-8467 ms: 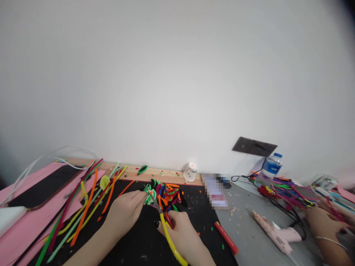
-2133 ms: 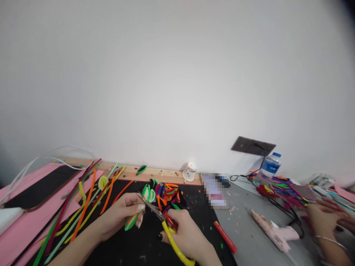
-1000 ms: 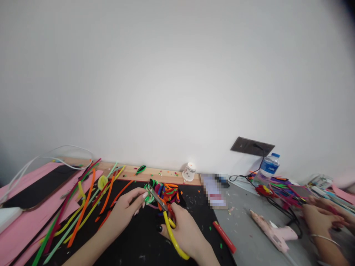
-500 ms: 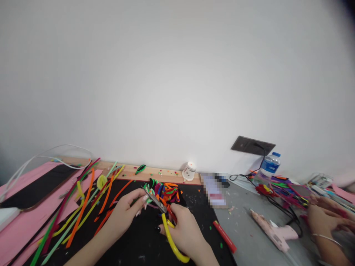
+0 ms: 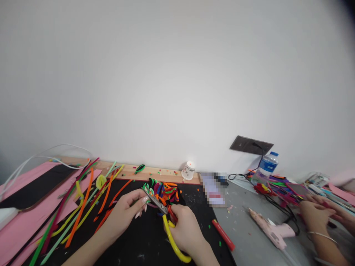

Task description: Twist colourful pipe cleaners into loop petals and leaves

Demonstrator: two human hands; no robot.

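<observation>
Over the black mat (image 5: 135,240), the right hand (image 5: 184,226) grips scissors (image 5: 164,210) — left hand (image 5: 129,207) narrow, hold unclear.

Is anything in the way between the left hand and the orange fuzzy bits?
Yes. The metal blades of the scissors, held in the right hand, slant between the left hand and the orange fuzzy bits in this view. Whether the blades touch the bits is hard to tell.
</observation>
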